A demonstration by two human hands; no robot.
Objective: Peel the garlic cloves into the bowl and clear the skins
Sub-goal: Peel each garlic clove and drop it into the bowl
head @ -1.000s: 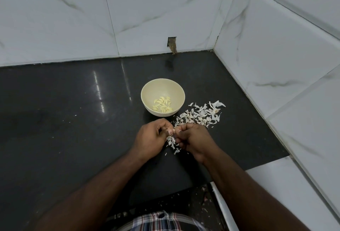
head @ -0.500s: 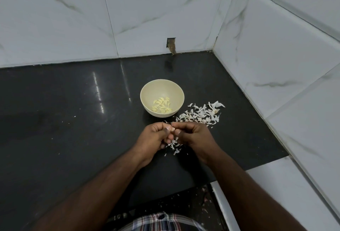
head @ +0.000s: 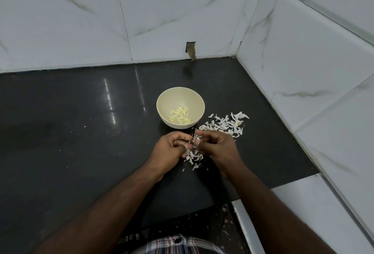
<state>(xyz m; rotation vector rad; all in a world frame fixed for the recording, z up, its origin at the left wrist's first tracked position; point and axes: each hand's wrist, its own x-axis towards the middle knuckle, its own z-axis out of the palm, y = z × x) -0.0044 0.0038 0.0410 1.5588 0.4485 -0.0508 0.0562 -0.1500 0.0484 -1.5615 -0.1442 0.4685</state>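
Both hands meet fingertip to fingertip over the counter (head: 81, 152). The left hand (head: 172, 150) and right hand (head: 218, 146) are curled around a small clove (head: 197, 137), mostly hidden by fingers and skin. The bowl (head: 162, 110), just beyond, holds peeled cloves (head: 180, 117). Skins (head: 222, 125) lie beside the bowl and under the hands.

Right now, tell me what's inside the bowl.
The cream bowl holds a small heap of peeled garlic cloves, pale yellow, lying on its bottom. No skins show among them. Whatever lies beneath the heap is covered.
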